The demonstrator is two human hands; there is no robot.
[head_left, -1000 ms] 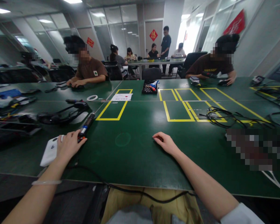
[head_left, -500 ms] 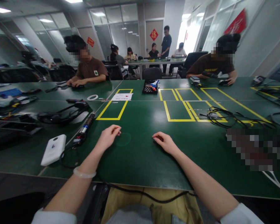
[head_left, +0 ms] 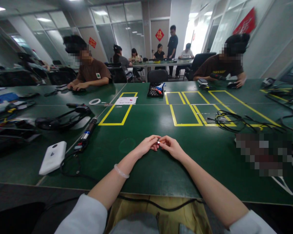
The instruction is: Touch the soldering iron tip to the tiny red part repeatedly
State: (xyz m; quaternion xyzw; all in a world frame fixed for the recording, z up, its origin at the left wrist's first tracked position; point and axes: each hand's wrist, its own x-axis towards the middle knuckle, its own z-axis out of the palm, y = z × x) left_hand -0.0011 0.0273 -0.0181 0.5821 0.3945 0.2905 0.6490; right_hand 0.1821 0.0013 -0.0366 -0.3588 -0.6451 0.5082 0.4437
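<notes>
My left hand [head_left: 148,144] and my right hand [head_left: 171,147] meet over the green table [head_left: 146,175], fingertips together. A tiny object with a white face [head_left: 158,142] shows between the fingertips; what it is I cannot make out. The right thumb and fingers pinch at it from the right, while the left fingers are curled around its other side. A clear bangle [head_left: 121,171] circles the left wrist. Beyond the hands lie yellow tape outlines [head_left: 187,124] on the tabletop.
On the left are a white power bank [head_left: 53,157], a black cylindrical device [head_left: 86,135] with cable and a black headset [head_left: 61,120]. A black tray [head_left: 156,89] sits farther back. Black cables [head_left: 230,122] lie at the right. Two people sit across the table.
My left hand has moved right and now meets my right hand, which stays in nearly the same place. The small object now shows between them. The view has shifted slightly.
</notes>
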